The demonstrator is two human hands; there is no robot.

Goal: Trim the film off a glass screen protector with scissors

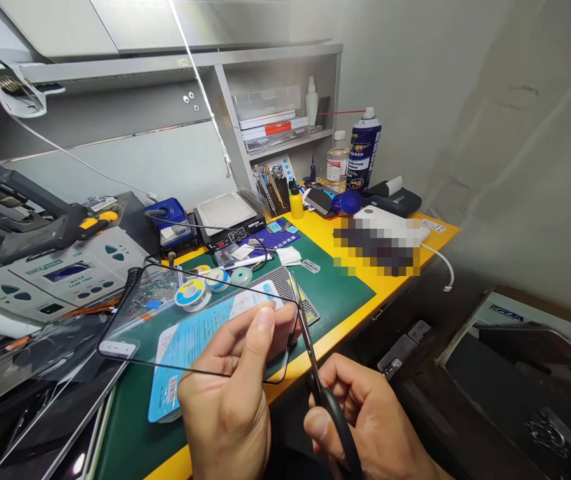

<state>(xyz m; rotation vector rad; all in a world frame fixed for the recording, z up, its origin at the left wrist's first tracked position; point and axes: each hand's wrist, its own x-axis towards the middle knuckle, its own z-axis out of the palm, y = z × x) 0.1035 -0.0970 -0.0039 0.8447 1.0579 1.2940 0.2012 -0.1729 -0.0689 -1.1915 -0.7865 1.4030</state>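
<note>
My left hand (238, 373) pinches a clear, phone-sized glass panel with a thin black border (165, 367), thumb on the near face. The panel is held tilted above the bench. Black-handled scissors (333, 407) are in my right hand (365, 413), their blades pointing up and away. The blades pass close by the panel's right edge, near my left fingertips; whether they touch it I cannot tell. Below the panel, a blue and white packet (165, 397) lies on the green mat (340, 293), partly hidden by my left hand.
Solder spools (190, 293), a razor blade (310, 266) and a perforated grey plate (310, 310) lie on the mat. A hot-air station (73, 273) stands left, with stacked phone screens (50, 413) before it. At the back are a hot plate (228, 217) and a spray can (364, 153).
</note>
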